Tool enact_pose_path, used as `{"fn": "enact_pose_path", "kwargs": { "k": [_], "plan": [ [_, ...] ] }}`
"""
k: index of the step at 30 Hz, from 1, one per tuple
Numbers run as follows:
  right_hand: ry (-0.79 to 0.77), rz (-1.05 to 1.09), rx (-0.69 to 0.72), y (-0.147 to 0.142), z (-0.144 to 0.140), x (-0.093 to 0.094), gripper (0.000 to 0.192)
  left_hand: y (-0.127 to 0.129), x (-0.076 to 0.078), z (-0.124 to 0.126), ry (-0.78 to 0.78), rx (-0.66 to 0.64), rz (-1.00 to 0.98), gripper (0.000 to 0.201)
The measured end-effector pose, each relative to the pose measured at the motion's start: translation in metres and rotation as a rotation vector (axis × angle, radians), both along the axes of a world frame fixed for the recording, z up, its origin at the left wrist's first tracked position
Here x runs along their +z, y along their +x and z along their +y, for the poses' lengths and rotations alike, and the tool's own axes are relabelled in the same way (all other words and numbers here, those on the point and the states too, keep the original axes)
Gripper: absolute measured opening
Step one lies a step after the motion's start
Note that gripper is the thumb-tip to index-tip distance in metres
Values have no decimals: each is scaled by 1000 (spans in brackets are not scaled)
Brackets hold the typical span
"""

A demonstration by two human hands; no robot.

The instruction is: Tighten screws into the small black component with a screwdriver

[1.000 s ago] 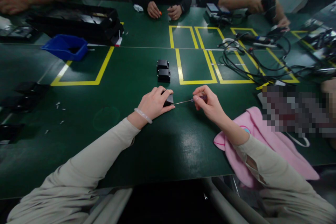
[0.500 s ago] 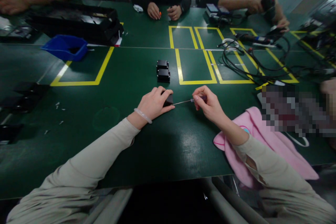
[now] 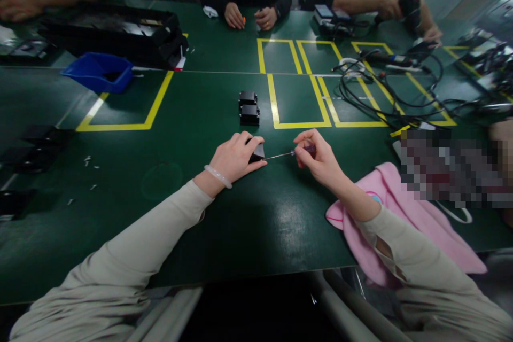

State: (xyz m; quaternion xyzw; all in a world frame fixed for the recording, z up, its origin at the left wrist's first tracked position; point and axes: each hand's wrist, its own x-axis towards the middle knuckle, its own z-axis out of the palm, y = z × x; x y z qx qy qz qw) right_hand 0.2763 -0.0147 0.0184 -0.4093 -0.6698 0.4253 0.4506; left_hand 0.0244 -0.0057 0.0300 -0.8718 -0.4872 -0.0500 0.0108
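Small black block gripped by left hand on bench; thin screwdriver pinched in right hand, tip at block; fastening judged underway, two blocks beyond untouched.

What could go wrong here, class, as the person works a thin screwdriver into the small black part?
The screwdriver tip points at the left hand gripping the small black part, so a slip might jab a finger. The right hand pinches only the handle end, so control may be weak.
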Motion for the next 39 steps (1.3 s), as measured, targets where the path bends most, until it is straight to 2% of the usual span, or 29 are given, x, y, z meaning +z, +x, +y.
{"fn": "enact_pose_path", "kwargs": {
  "k": [39],
  "plan": [
    [-16, -16, 10, 0, -1, 3, 18, -1, -1, 0, 8, -8, -10, 52]
  ]
}}
